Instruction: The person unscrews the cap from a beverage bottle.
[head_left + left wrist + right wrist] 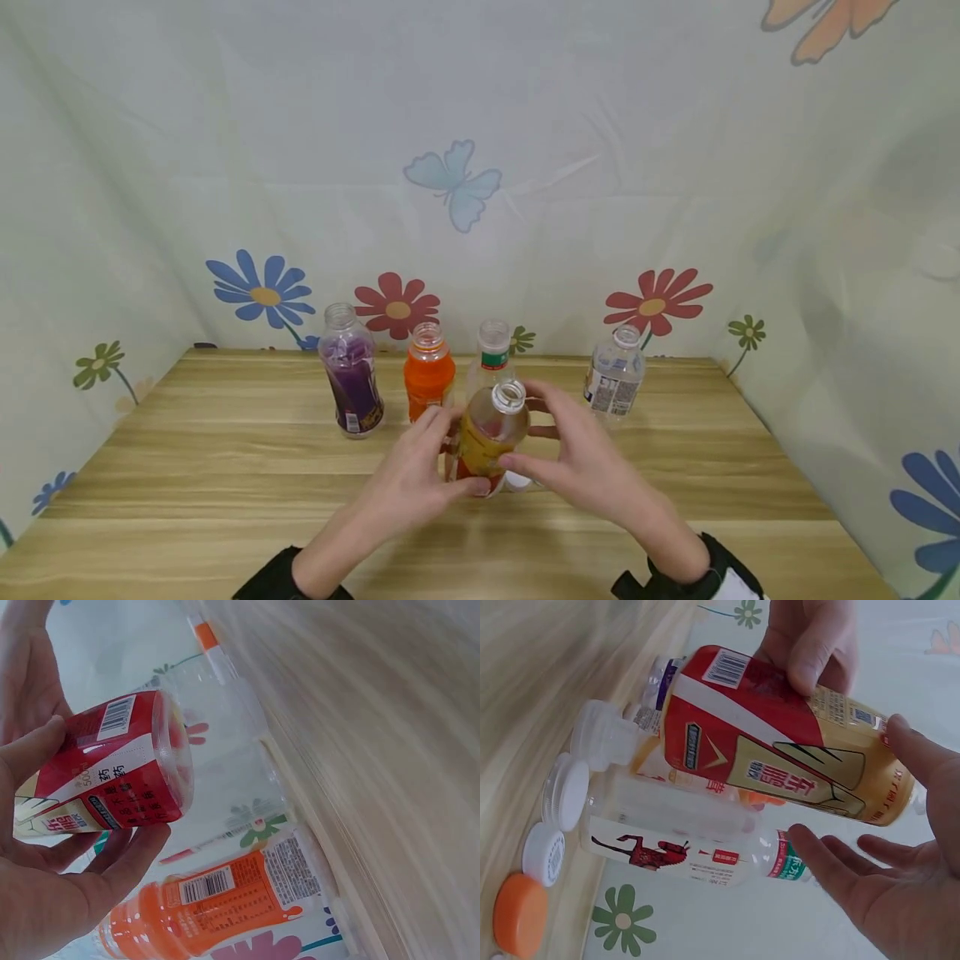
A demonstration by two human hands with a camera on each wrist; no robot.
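A plastic drink bottle with a red and gold label (483,450) has an open mouth and tilts in front of me between both hands. My left hand (416,475) grips its lower part, thumb on the near side and fingers curled underneath in the left wrist view. My right hand (581,454) is at the upper part; in the right wrist view its thumb touches the label near the shoulder while the other fingers spread apart from the bottle. Just behind stands a clear bottle with a green neck band (675,825), partly hidden in the head view.
An orange bottle (429,375) and a purple-labelled bottle (351,375) stand uncapped at the back left of the wooden table (225,467). Another clear bottle (615,375) stands at right. White caps (544,853) and an orange cap (520,915) lie in a row. A flowered curtain hangs behind.
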